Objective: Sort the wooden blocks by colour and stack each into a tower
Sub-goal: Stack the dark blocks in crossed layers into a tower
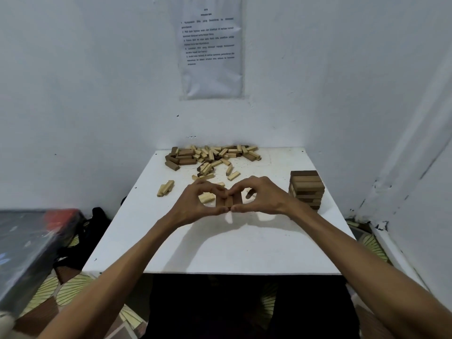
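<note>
At the middle of the white table [220, 245], my left hand [200, 204] and my right hand [259, 198] meet around a small row of dark brown blocks [231, 201], thumbs in front and fingers curled over the back. A light block [206, 198] shows through the ring of my left fingers. A tower of brown blocks [307, 188] stands at the right side, several layers high. A mixed pile of light and dark blocks [212, 155] lies along the far edge. A pair of light blocks [165, 188] rests to the left.
White walls close in behind and to the right of the table, with a printed sheet [211, 47] taped up at the back. A dark box [29, 253] sits on the patterned floor at the left, beside a black bag [95, 228].
</note>
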Tool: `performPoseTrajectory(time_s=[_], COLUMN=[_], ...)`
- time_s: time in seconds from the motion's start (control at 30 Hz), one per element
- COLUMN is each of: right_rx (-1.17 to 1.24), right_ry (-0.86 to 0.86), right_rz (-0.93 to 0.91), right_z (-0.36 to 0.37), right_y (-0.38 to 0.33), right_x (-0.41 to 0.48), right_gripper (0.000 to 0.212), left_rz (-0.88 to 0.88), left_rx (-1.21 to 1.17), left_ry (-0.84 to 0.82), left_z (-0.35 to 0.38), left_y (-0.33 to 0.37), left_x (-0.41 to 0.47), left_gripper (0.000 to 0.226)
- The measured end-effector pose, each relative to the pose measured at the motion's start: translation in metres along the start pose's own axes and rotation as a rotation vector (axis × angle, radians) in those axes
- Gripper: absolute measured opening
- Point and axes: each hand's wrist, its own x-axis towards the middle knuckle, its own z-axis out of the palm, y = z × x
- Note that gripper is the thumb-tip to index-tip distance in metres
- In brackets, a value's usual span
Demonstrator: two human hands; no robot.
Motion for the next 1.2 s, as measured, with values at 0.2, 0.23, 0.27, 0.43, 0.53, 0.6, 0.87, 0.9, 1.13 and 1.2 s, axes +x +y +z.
performPoseTrajectory(time_s=[0.2, 0.23, 0.27, 0.43, 0.53, 0.6, 0.87, 0.9, 1.13, 1.2], right_rx=[-0.02, -0.011, -0.004, 0.016, -0.016, -0.041, -0.077, -0.076, -0.069, -0.06], right_ry=[0.011, 0.016, 0.024, 0.08, 0.124, 0.138, 0.121, 0.113, 0.101, 0.098], right_rz=[0.019, 0.028, 0.039, 0.064, 0.079, 0.095, 0.165, 0.174, 0.196, 0.193], right_z=[-0.049, -0.058, -0.065, -0.098, -0.116, -0.127, -0.163, -0.164, -0.162, -0.162], right_y=[-0.012, -0.012, -0.011, 0.0, 0.009, 0.017, 0.047, 0.05, 0.064, 0.064], right_x=[-0.007, -0.01, -0.013, -0.034, -0.05, -0.06, -0.091, -0.093, -0.098, -0.098], right_gripper=[0.042, 0.042, 0.042, 0.039, 0.04, 0.041, 0.042, 0.042, 0.04, 0.039], left_rz=[0.046, 0.046, 0.046, 0.095, 0.119, 0.134, 0.121, 0.121, 0.13, 0.13], left_rx=[-0.005, -0.008, -0.011, 0.002, 0.006, 0.027, 0.011, 0.007, 0.046, 0.044], left_ry=[0.028, 0.039, 0.042, 0.052, 0.066, 0.055, 0.006, -0.003, -0.021, -0.017], left_z=[0.004, 0.007, 0.011, 0.037, 0.055, 0.068, 0.117, 0.121, 0.133, 0.133], left_y=[0.034, 0.039, 0.044, 0.066, 0.079, 0.085, 0.1, 0.1, 0.094, 0.094], left_x=[0.025, 0.03, 0.035, 0.06, 0.076, 0.087, 0.114, 0.116, 0.122, 0.123], left_gripper=[0.031, 0.031, 0.031, 0.033, 0.032, 0.031, 0.031, 0.031, 0.029, 0.03])
